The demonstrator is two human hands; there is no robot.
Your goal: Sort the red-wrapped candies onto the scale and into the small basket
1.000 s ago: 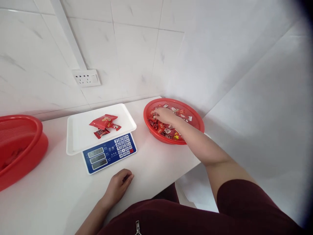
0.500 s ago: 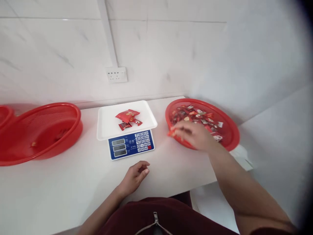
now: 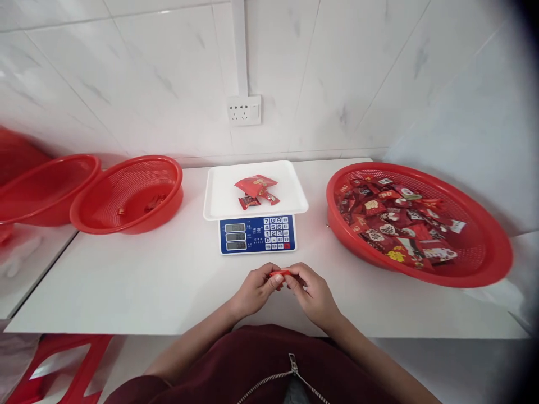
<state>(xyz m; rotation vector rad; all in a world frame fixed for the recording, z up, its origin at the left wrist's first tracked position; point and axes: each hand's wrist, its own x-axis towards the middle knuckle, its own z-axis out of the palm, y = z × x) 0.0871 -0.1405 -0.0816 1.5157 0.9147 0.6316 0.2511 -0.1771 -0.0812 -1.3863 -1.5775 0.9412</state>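
Note:
A small red-wrapped candy point(image 3: 281, 273) is pinched between the fingertips of my left hand point(image 3: 257, 289) and my right hand point(image 3: 310, 292), close to my body and just in front of the scale. Both hands are closed on it, and fingers cover much of the wrapper. Beyond them stands a digital scale point(image 3: 257, 234) with a blue keypad and a white tray point(image 3: 219, 191). On that tray lie a larger red packet point(image 3: 255, 183) and smaller wrapped pieces point(image 3: 249, 201). To the right, a red basket point(image 3: 490, 252) holds many wrapped sweets point(image 3: 391, 216).
Left of the scale sits a red perforated basket point(image 3: 113, 191) with a few small pieces inside. Another red basket point(image 3: 46, 188) is farther left. A wall socket point(image 3: 244, 110) is behind the scale. Below the table at left is a red stool point(image 3: 63, 365).
My right hand has come left from the rim of the sweets basket, bringing the red candy to my left hand, which now grips it too. The view has turned and shifted.

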